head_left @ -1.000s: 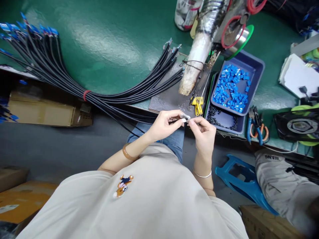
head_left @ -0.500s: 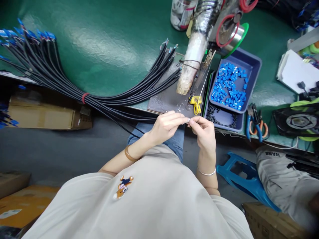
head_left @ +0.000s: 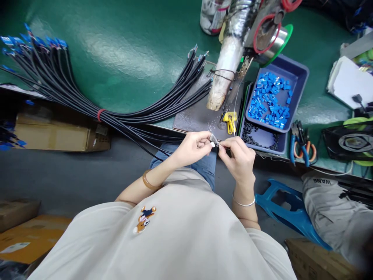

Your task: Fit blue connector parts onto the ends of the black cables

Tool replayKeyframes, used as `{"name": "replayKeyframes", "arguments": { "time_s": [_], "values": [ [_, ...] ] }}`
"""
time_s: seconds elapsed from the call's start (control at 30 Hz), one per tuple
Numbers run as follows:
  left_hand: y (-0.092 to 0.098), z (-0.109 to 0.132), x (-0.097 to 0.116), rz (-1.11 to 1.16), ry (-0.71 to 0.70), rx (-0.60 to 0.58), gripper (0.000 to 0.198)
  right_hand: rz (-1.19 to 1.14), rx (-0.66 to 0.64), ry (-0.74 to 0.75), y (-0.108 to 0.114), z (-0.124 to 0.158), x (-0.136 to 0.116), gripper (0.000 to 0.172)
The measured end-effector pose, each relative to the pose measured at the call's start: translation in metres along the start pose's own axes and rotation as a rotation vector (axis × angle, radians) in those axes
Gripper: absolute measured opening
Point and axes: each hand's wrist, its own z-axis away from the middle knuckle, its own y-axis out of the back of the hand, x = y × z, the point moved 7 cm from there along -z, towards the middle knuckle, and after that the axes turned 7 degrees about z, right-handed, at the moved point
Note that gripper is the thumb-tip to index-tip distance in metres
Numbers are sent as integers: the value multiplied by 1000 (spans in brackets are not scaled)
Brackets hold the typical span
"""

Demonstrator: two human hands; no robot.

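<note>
My left hand (head_left: pixel 196 147) pinches a small silver and white piece (head_left: pixel 214 139) between thumb and fingers, just off the front edge of the bench. Close against it, my right hand (head_left: pixel 239 155) is closed in a pinch at the piece's right end, where something small and dark shows; its kind is too small to tell. Behind my hands lies a dark work mat (head_left: pixel 190 118) with scattered bright bits. On it rests a yellow clip-like tool (head_left: pixel 230 122). A bundle of black cables (head_left: pixel 140 116) with a red tie runs leftward, its stripped ends on the mat.
A wrapped, pale-tipped tube (head_left: pixel 220 83) hangs over the mat. Bins at right hold blue connector housings (head_left: pixel 269 102) and small black parts (head_left: pixel 253 136). Pliers (head_left: pixel 300 144) lie beside them. A blue stool (head_left: pixel 287 206) and a seated person (head_left: pixel 326 206) are on the right.
Both hands have turned slightly, and the silver and white piece now shows between them. My left fingers have curled, while my right hand has shifted a little to the right.
</note>
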Motion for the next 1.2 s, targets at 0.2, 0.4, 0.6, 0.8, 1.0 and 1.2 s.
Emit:
{"name": "replayKeyframes", "arguments": {
  "time_s": [0.2, 0.4, 0.6, 0.8, 1.0, 1.2],
  "values": [
    [1, -6, -8, 288, 152, -38, 19, -61, 71, -51, 1, 2, 4, 8],
    [2, -7, -10, 327, 133, -1, 30, -443, 159, -578, -9, 18, 30, 13],
    [3, -8, -12, 314, 124, -5, 30, -325, 108, -483, -9, 12, 18, 7],
    [4, -8, -9, 228, 69, 4, 20, -183, 35, -258, -4, 3, 9, 6],
    [1, -7, -14, 184, 99, 6, 18, 185, -67, 113, -5, 3, -5, 11],
    [4, -7, -20, 250, 121, 77, 21, 216, -6, 188, -8, 5, -5, 11]
  ]
}}
